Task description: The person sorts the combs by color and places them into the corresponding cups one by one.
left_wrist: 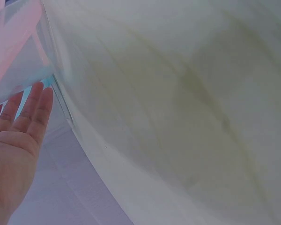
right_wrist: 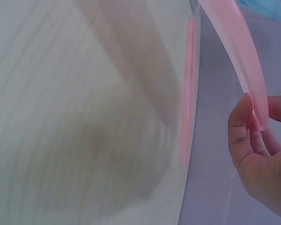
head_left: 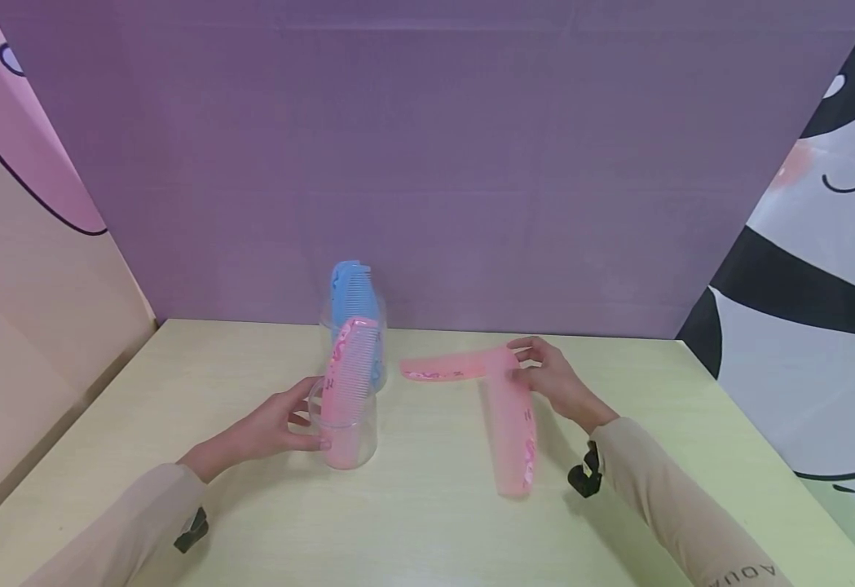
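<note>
Two clear plastic cups stand near the table's middle, one behind the other. The front cup (head_left: 359,444) holds a pink comb (head_left: 351,371), teeth turned right; my left hand (head_left: 276,424) grips this cup's left side, thumb at the front. Blue comb (head_left: 352,285) rises from the rear cup (head_left: 381,326), which is partly hidden. Over at the right, my right hand (head_left: 555,383) pinches one end of another pink comb (head_left: 511,432), whose free end points towards me. In the right wrist view this comb is off the table. One more pink comb (right_wrist: 188,93) lies behind it.
The pale wooden table (head_left: 412,530) ends at a purple backdrop (head_left: 471,163). A pink cartoon panel (head_left: 24,244) borders the left side, and a panda-printed panel (head_left: 823,342) the right. Dark straps show under both sleeves.
</note>
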The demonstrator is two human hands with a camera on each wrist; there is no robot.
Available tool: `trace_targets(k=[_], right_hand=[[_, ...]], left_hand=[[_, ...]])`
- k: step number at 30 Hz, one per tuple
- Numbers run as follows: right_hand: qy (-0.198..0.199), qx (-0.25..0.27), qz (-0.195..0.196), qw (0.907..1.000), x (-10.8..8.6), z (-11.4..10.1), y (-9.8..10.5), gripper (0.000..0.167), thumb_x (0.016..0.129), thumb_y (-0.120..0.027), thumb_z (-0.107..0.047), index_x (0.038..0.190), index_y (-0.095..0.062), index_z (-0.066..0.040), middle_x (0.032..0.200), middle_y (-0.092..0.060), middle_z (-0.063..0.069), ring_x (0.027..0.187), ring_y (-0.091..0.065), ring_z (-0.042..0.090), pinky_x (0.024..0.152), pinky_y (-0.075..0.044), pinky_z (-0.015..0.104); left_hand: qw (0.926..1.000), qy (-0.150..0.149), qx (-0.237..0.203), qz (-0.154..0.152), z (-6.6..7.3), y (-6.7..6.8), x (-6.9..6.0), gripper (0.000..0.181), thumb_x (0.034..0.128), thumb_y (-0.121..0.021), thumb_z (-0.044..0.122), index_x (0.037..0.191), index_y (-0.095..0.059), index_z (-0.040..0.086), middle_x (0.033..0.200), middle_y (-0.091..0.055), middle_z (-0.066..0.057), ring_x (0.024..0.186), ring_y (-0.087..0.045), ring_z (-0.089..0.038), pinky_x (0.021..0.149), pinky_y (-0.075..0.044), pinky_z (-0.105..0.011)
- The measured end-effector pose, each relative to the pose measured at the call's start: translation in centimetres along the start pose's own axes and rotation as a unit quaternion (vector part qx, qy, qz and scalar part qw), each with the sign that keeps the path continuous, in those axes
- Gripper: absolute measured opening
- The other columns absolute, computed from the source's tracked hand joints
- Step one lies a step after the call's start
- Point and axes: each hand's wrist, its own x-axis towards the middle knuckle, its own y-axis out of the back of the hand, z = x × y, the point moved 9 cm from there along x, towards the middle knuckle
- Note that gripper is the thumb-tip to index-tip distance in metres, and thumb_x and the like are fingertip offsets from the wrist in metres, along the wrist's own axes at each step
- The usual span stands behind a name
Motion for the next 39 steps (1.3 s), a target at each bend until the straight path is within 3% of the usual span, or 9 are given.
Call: trace_targets(k=[12, 22, 39], right_hand=[[0.006, 0.051, 0.04, 0.9979, 0.7, -2.1, 0.0, 0.046, 0.084, -0.057, 0.0, 0.127, -0.04, 0.0, 0.113, -0.047, 0.016, 0.078, -0.06, 0.011, 0.07, -0.053, 0.024], [0.021, 0.075, 0.051, 0.9956, 0.8, -4.7, -1.2, 0.048, 0.083, -0.058, 0.002, 0.127, -0.042, -0.005, 0.105, -0.051, 0.006, 0.081, -0.058, 0.01, 0.068, -0.053, 0.023], [0.106, 0.118, 0.056, 0.9857, 1.1, -9.0, -3.7, 0.047, 0.08, -0.056, 0.01, 0.125, -0.044, 0.0, 0.102, -0.053, 0.003, 0.086, -0.058, 0.011, 0.074, -0.053, 0.022]], left_hand=[[1.0, 0.0, -0.002, 0.0, -0.2, 0.0, 0.0, 0.079, 0.0745, -0.076, 0.027, 0.137, -0.03, 0.013, 0.13, -0.049, -0.011, 0.107, -0.058, -0.029, 0.083, -0.052, -0.032], [1.0, 0.008, -0.002, 0.001, -0.3, 0.0, 0.1, 0.08, 0.0741, -0.076, 0.028, 0.138, -0.03, 0.013, 0.132, -0.048, -0.011, 0.108, -0.057, -0.03, 0.084, -0.053, -0.033], [1.0, 0.005, 0.006, 0.004, 0.0, 0.0, 0.1, 0.08, 0.0737, -0.076, 0.027, 0.138, -0.03, 0.012, 0.131, -0.049, -0.011, 0.106, -0.058, -0.028, 0.083, -0.052, -0.03]])
